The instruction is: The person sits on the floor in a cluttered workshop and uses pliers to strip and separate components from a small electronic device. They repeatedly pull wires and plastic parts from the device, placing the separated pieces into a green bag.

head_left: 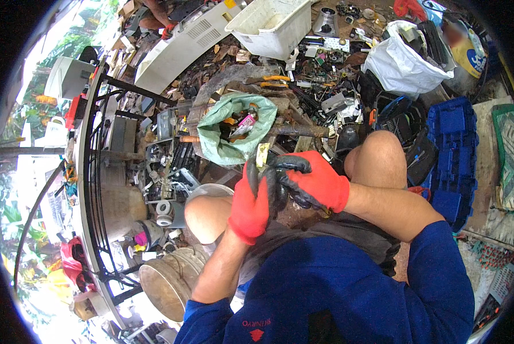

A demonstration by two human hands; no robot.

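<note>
In red gloves with black fingers, my left hand (252,206) and my right hand (319,182) meet in front of my knees. A small flat piece with a yellowish face (262,153) sticks up from the fingertips of my left hand, which is closed on it. My right hand's fingers are curled against the left ones; whatever they grip is hidden by the dark gloves. Just beyond the hands stands an open pale green sack (211,127), its rim rolled down. Inside lie dark and orange bits and a pink-labelled piece (245,122).
Pliers with orange handles (276,78) lie past the sack among heaped electronic scrap. A white tub (268,34), a white sack (403,63) and a blue plastic case (453,160) stand around. A bucket (168,281) and black metal frame (96,189) are left. Another person's gloved hand (168,31) shows far left.
</note>
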